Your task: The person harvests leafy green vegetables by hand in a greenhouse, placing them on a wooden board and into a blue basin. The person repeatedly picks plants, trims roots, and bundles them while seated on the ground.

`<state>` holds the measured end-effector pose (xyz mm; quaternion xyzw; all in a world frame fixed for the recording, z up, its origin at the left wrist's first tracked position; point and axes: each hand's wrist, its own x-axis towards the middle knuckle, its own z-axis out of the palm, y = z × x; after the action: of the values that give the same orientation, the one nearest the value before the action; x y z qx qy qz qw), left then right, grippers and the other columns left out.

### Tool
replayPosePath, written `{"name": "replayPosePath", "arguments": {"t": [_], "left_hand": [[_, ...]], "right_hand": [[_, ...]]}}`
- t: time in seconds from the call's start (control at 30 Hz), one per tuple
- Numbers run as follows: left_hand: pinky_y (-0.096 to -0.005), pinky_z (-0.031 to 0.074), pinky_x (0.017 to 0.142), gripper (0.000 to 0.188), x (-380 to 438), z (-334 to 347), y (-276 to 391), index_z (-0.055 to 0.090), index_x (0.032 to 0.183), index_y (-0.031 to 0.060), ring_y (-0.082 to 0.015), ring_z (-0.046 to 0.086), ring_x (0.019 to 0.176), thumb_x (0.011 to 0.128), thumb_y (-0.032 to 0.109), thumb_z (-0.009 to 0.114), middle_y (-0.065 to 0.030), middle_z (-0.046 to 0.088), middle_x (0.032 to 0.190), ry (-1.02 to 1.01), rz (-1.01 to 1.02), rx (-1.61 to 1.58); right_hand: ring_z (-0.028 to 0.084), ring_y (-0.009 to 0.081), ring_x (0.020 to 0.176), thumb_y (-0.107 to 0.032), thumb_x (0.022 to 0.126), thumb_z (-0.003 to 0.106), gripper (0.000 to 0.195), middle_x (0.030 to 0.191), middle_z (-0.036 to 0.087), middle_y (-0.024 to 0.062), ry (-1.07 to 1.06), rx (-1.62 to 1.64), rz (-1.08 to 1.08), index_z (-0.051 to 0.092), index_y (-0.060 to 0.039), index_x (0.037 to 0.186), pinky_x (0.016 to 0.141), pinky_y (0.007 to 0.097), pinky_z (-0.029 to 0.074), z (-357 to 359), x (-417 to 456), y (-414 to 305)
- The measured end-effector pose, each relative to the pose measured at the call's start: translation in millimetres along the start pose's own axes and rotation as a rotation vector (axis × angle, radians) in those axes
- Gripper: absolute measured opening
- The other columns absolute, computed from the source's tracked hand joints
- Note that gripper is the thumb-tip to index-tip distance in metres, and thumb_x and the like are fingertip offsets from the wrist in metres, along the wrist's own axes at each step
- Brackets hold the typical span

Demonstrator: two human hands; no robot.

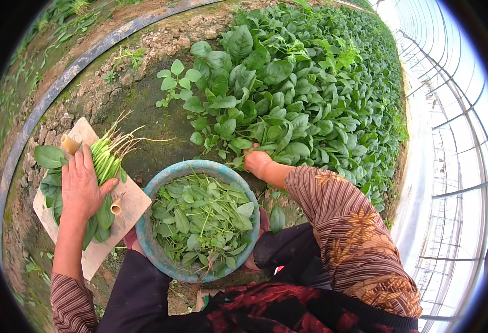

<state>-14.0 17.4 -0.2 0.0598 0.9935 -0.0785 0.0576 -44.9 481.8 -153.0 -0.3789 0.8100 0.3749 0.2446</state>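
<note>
My left hand (80,183) lies flat over a bunch of leafy greens (104,160) on a pale board (127,208), its fingers pointing up the view and the thumb apart. The bunch has thin roots at its upper right end. Two short tan tubes (70,144) stand on the board beside the hand. At the edge of the growing leafy greens (289,120), my right hand (257,161) reaches in among the stems; its fingertips are hidden by leaves. Between my legs a round blue basin (144,233) holds many loose leaves and stems (202,220).
A grey hose or pipe (60,83) curves along the soil on the left. Cracked soil (160,45) borders the dense bed. A metal-framed greenhouse wall (439,195) runs down the right side. My shoes are close against the basin.
</note>
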Motion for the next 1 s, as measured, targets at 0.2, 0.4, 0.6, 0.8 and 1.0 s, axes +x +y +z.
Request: {"name": "replayPosePath", "arguments": {"t": [0.2, 0.4, 0.6, 0.8, 1.0], "left_hand": [[-0.0408, 0.04, 0.094, 0.106, 0.8, 3.1, -0.8, 0.028, 0.146, -0.0103, -0.0317, 0.049, 0.111, 0.075, 0.054, 0.073, -0.0171, 0.05, 0.119, 0.022, 0.019, -0.003], [-0.0413, 0.039, 0.096, 0.106, -0.6, 0.5, -1.4, 0.028, 0.145, -0.0103, -0.0324, 0.049, 0.112, 0.075, 0.056, 0.071, -0.018, 0.05, 0.121, -0.005, -0.001, -0.006], [-0.0436, 0.038, 0.099, 0.107, 3.3, 2.3, -0.1, 0.027, 0.146, -0.0096, -0.035, 0.047, 0.117, 0.076, 0.062, 0.067, -0.0206, 0.048, 0.127, -0.041, -0.003, -0.003], [-0.045, 0.036, 0.102, 0.109, 0.4, -5.1, -0.3, 0.025, 0.147, -0.0094, -0.0362, 0.045, 0.121, 0.077, 0.064, 0.065, -0.0221, 0.047, 0.132, -0.087, -0.029, -0.015], [-0.0428, 0.038, 0.1, 0.108, 4.2, 4.4, 0.6, 0.026, 0.147, -0.0092, -0.0342, 0.047, 0.117, 0.075, 0.058, 0.071, -0.0198, 0.048, 0.127, 0.005, 0.023, 0.008]], "right_hand": [[0.055, 0.0316, 0.122, -0.019, 0.087, 0.059, 0.025, 0.119, 0.069, 0.0097, -0.238, 0.335, 0.193, 0.076, -0.0119, 0.104, 0.096, 0.0519, 0.039, 11.0, 7.7, 40.9], [0.056, 0.0285, 0.12, -0.024, 0.088, 0.059, 0.026, 0.12, 0.069, 0.0065, -0.16, -0.053, 0.083, 0.076, -0.0145, 0.106, 0.102, 0.0514, 0.032, 20.9, 18.6, 40.0], [0.062, 0.0288, 0.113, -0.02, 0.088, 0.056, 0.025, 0.114, 0.071, 0.0074, -0.012, 0.368, 0.285, 0.076, -0.0125, 0.1, 0.098, 0.0454, 0.046, 71.7, 42.3, 57.2], [0.069, 0.0276, 0.098, -0.022, 0.088, 0.058, 0.024, 0.106, 0.072, 0.0081, -0.102, 0.265, 0.133, 0.076, -0.0123, 0.1, 0.087, 0.0416, 0.053, 22.4, 32.5, 55.7], [0.062, 0.0278, 0.115, -0.026, 0.088, 0.059, 0.029, 0.121, 0.068, 0.0072, -0.137, 0.362, 0.305, 0.073, -0.0145, 0.111, 0.094, 0.0425, 0.05, 39.2, 41.5, 61.7]]}}
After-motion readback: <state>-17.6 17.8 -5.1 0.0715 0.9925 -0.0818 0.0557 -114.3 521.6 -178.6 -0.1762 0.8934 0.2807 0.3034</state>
